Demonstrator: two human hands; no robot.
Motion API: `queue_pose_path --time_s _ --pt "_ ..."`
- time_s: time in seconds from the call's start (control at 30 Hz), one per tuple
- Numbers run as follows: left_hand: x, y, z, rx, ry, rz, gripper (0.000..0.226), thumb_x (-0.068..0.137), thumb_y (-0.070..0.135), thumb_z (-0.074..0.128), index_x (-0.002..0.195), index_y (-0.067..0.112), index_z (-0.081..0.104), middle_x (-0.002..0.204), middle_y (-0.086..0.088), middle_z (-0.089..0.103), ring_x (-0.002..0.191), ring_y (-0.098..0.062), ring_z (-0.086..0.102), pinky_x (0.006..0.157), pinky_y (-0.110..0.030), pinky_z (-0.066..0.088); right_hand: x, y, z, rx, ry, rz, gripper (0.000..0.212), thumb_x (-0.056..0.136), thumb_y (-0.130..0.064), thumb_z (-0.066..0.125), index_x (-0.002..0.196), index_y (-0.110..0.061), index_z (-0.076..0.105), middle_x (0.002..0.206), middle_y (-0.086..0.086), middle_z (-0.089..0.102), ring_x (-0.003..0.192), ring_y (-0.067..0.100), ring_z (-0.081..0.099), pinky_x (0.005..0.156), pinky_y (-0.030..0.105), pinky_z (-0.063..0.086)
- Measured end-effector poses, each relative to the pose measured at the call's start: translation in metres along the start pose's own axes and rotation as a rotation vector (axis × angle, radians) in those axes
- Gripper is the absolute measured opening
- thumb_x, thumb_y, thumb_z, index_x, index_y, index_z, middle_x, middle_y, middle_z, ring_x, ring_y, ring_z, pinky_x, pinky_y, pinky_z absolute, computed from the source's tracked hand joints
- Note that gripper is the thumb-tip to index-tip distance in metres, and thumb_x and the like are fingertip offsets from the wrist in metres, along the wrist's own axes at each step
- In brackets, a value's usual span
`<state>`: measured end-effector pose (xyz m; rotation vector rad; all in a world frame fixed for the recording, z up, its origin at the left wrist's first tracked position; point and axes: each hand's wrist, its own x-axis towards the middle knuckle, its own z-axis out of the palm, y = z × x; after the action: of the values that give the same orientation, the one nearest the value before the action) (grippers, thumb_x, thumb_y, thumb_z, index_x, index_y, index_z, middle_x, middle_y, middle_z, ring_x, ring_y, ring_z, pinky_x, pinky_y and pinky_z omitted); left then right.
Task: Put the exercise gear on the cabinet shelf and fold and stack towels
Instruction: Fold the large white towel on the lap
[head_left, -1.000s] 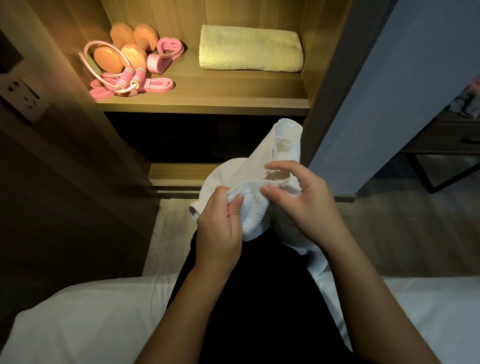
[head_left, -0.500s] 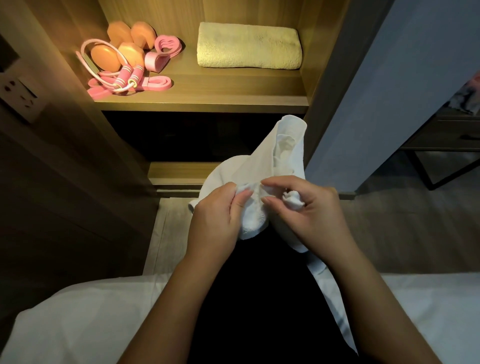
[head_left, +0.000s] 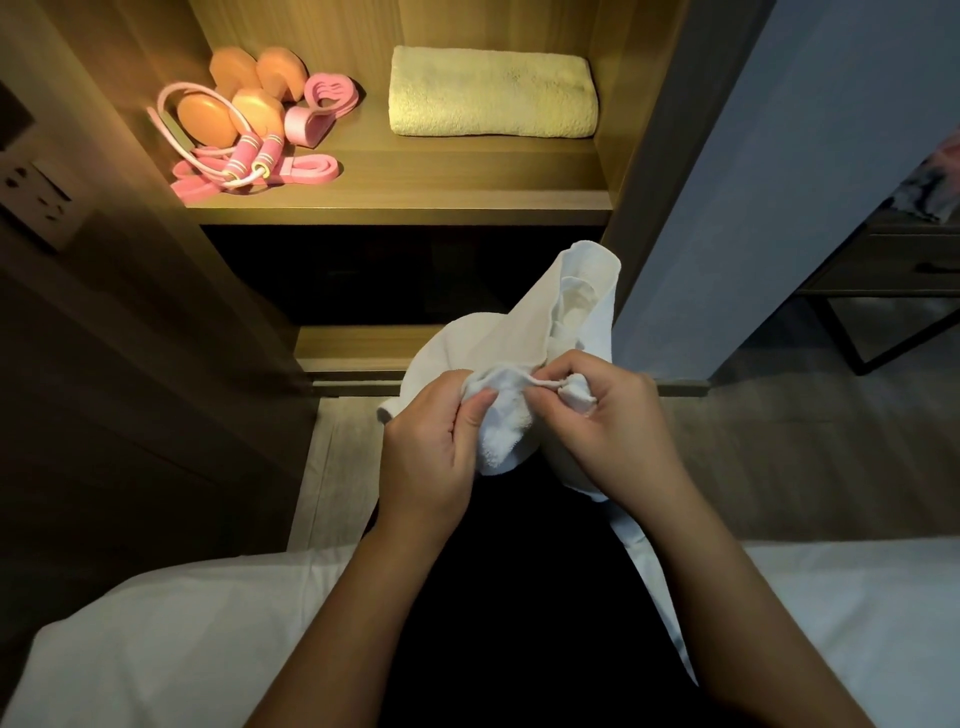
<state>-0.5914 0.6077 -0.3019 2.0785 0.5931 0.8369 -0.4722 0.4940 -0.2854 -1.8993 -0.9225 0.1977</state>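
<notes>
The white towel hangs bunched in mid-air before the person's lap, below the lit cabinet shelf, one flap standing up and a thin tail trailing down beside the right forearm; the left hand grips a wad of it, thumb pressed into the pile; the right hand pinches a corner, its fingers curled tight round the hem; a second ago those fingers lay looser over the cloth, and since then they have closed on the edge, so a short run of hem now stretches between the two hands; this looks like an edge found and about to be drawn out, with the first fold not yet made; on the shelf a folded yellow towel waits at the right as the base of the stack; the orange dumbbells, pink skipping rope and pink band lie at the left, so the gear seems done; the white bed lies nearest.
</notes>
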Motion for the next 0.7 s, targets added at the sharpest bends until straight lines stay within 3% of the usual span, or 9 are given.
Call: queue_pose_path --time_s 0.07,0.2,0.33,0.43,0.5,0.6,0.7 --pt "0.001 -0.001 -0.001 -0.025 0.012 -0.019 0.03 0.095 0.035 0.045 0.102 0.012 0.063 0.091 0.006 0.064 0.08 -0.003 0.06 0.066 -0.005 0.045 0.003 -0.001 0.0 0.025 0.0 0.015 0.004 0.085 -0.036 0.066 0.085 -0.038 0.063 0.083 -0.021 0.067 0.081 0.001 0.063 0.067 0.011 0.045" --pt "0.014 -0.002 -0.005 -0.155 0.053 -0.144 0.037 0.096 0.045 0.039 0.091 0.012 0.054 0.079 0.004 0.058 0.07 -0.002 0.054 0.056 -0.013 0.04 0.009 0.001 -0.009 0.031 -0.074 0.127 0.02 0.09 -0.041 0.062 0.1 -0.041 0.045 0.082 -0.018 0.061 0.078 -0.01 0.057 0.06 0.006 0.04" --pt "0.025 -0.006 -0.005 -0.296 0.09 -0.326 0.027 0.103 0.029 0.037 0.092 0.014 0.056 0.088 -0.002 0.062 0.08 -0.007 0.058 0.067 -0.021 0.046 0.004 0.007 -0.017 0.026 -0.16 0.197 0.013 0.1 -0.026 0.042 0.112 -0.025 0.037 0.083 -0.008 0.054 0.072 -0.011 0.052 0.059 0.009 0.038" --pt "0.024 -0.005 -0.004 -0.375 0.076 -0.41 0.026 0.104 0.031 0.036 0.094 0.02 0.057 0.099 -0.01 0.064 0.091 -0.018 0.062 0.073 -0.03 0.049 -0.003 0.008 -0.017 -0.007 -0.227 0.193 0.007 0.101 -0.028 0.041 0.104 -0.023 0.043 0.09 -0.013 0.054 0.077 -0.013 0.05 0.061 0.008 0.037" --pt "0.022 -0.004 -0.005 -0.392 0.076 -0.418 0.026 0.104 0.031 0.035 0.096 0.02 0.056 0.102 -0.011 0.064 0.094 -0.02 0.062 0.075 -0.031 0.049 -0.005 0.007 -0.016 0.007 -0.206 0.197 0.009 0.1 -0.031 0.046 0.093 -0.026 0.049 0.083 -0.016 0.056 0.072 -0.01 0.051 0.06 0.012 0.037" --pt "0.018 -0.005 -0.007 -0.407 0.077 -0.394 0.025 0.104 0.031 0.035 0.095 0.022 0.057 0.1 -0.008 0.064 0.092 -0.016 0.062 0.072 -0.025 0.049 -0.007 0.006 -0.014 0.143 -0.108 0.245 0.02 0.095 -0.022 0.059 0.075 -0.022 0.056 0.063 -0.017 0.055 0.058 -0.005 0.048 0.057 0.014 0.036" --pt "0.014 -0.008 -0.005 -0.41 0.093 -0.364 0.025 0.104 0.03 0.036 0.092 0.024 0.057 0.094 -0.002 0.065 0.085 -0.007 0.062 0.067 -0.018 0.049 -0.013 0.001 -0.015 0.282 -0.113 0.295 0.017 0.093 -0.018 0.063 0.077 -0.015 0.061 0.067 -0.011 0.058 0.061 0.0 0.051 0.058 0.014 0.041"
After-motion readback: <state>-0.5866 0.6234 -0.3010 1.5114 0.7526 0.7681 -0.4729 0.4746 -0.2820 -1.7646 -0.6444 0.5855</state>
